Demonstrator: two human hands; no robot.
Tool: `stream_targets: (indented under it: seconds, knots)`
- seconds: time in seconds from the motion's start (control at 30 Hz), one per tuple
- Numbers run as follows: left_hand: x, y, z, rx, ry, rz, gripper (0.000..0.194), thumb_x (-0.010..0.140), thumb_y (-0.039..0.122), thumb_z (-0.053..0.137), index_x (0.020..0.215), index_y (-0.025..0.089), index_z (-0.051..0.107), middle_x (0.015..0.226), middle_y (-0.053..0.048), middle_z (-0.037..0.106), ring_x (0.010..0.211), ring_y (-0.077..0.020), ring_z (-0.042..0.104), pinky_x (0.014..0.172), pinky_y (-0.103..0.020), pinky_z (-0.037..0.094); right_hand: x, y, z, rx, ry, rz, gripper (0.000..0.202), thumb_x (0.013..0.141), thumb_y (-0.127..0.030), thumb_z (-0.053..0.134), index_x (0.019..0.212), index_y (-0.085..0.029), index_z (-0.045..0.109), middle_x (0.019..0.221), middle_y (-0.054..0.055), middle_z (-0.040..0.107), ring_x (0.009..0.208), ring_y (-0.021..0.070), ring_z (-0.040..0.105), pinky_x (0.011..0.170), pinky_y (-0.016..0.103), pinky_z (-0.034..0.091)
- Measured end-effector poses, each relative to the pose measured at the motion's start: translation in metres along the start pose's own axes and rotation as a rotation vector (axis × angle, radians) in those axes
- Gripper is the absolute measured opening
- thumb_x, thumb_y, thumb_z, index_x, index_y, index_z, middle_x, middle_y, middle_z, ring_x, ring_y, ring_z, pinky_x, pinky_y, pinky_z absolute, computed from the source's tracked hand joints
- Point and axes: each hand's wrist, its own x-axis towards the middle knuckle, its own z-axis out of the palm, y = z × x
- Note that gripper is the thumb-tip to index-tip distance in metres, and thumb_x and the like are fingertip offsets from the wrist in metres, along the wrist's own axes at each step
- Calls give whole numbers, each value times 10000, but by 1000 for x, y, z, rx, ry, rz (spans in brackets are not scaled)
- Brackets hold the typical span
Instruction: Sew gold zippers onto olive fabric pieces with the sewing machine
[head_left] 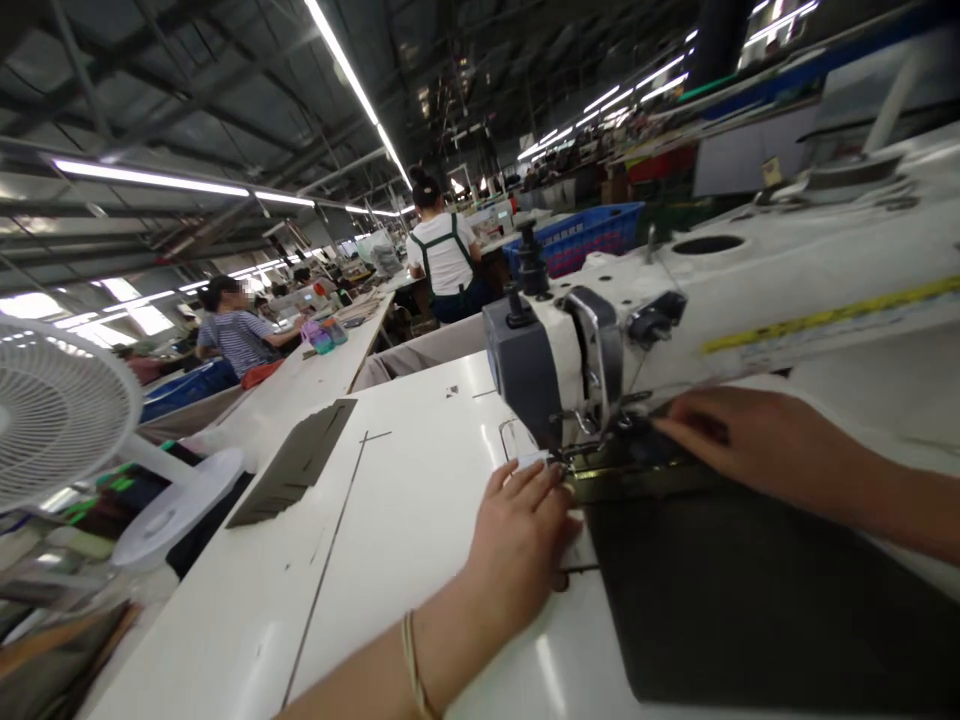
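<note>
A sewing machine stands at the right, its needle area low over the white table. Under and beside its presser foot lies a dark olive fabric panel, with a thin gold-coloured line along its top edge. My left hand rests at the panel's left edge near the presser foot, fingers stretched out on the machine bed. Just right of the needle area, my right hand is closed in a pinch at the panel's top edge. Its fingertips are partly blurred, and the hold itself is hard to see.
A stack of grey-olive cut pieces lies on the white table at left. Beyond the table's left edge stands a white fan. A blue crate sits behind the machine. Two people work at tables ahead.
</note>
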Motion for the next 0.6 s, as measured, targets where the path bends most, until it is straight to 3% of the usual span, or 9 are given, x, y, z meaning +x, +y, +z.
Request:
stream_targets:
  seconds: [0.1,0.17,0.3,0.37,0.47,0.6]
  knots:
    - [3,-8,5,18,-36,96,156,913,117,494,998,168,615,1101,-86,679,1064,-212,618,1058,-461,366,-11,-26,11,65,-50,-265,250,946,-208,404,833,-157,621,830,70,624,775,169,593,712,318,497]
    - [7,-6,6,-13,-51,20,168,894,84,498,962,174,623,1012,-61,708,929,-188,666,1040,-436,382,-14,-43,16,51,-47,-340,220,919,-191,426,944,-140,640,902,102,647,807,208,611,703,344,500]
    - [16,-1,0,-59,-41,-246,138,835,73,585,837,192,655,802,-5,723,744,-176,665,890,-383,473,-4,-55,29,-36,-178,-197,217,849,-274,585,992,-123,645,813,81,672,638,197,630,544,302,459]
    - [18,1,-2,-75,-34,-284,138,819,69,603,814,194,663,787,-1,720,749,-179,660,847,-368,480,1,-54,34,-62,-229,-162,241,850,-309,595,1006,-134,649,775,65,679,589,186,628,508,287,430]
    - [15,2,0,-71,-43,-209,154,844,77,572,880,197,662,862,-9,720,798,-172,659,905,-394,444,1,-53,35,-44,-212,-194,228,866,-297,572,1024,-153,650,762,45,680,569,164,619,494,277,407]
    - [8,4,6,66,-50,-52,161,862,96,547,960,182,642,972,-38,687,877,-183,638,985,-429,396,-2,-53,31,-15,-40,-299,193,897,-229,487,935,-170,666,732,35,659,568,164,592,525,305,427]
